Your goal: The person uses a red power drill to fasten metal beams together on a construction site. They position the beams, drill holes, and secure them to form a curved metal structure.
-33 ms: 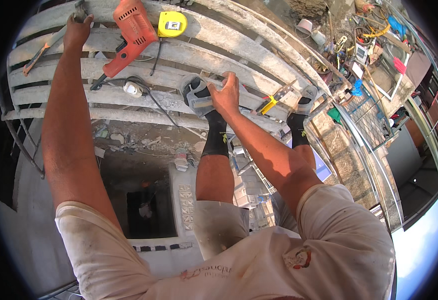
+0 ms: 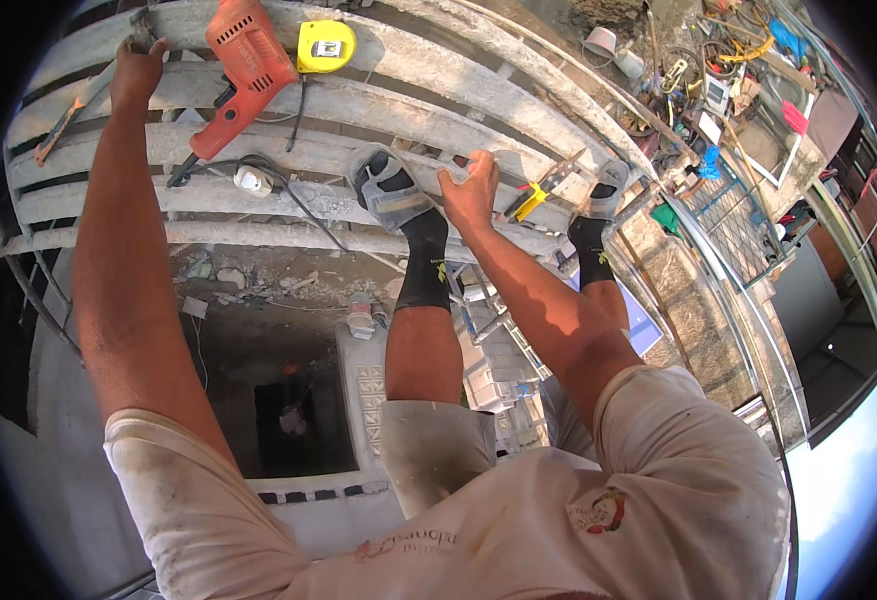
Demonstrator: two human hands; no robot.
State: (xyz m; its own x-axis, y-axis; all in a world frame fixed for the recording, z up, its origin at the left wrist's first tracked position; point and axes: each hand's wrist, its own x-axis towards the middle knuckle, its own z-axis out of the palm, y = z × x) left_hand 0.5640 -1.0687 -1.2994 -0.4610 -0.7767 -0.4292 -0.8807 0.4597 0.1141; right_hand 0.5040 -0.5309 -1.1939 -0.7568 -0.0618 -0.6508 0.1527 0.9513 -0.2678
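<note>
At the far left, my left hand (image 2: 136,75) is closed around the head end of a hammer (image 2: 64,128), whose orange-tipped handle slants down to the left over the planks. My right hand (image 2: 472,195) reaches onto the planks just right of my grey sandal (image 2: 389,190), thumb and index finger apart; its other fingers are partly hidden. A red power drill (image 2: 249,85) lies between the hands, nearer the left. Touching its upper right side is a yellow tape measure (image 2: 326,47). Right of my right hand sits a tool with yellow-and-black handles (image 2: 532,203).
Weathered planks (image 2: 379,105) with gaps between them carry my feet and the tools. A black cable with a white plug (image 2: 252,179) lies below the drill. Beneath gapes a dark opening (image 2: 299,420). Scrap and a bucket (image 2: 602,43) fill the ground at upper right.
My right hand has shifted right, away from the sandal, and its thumb and index finger are wider apart. The left hand stays on the hammer; the whole view has shifted slightly.
</note>
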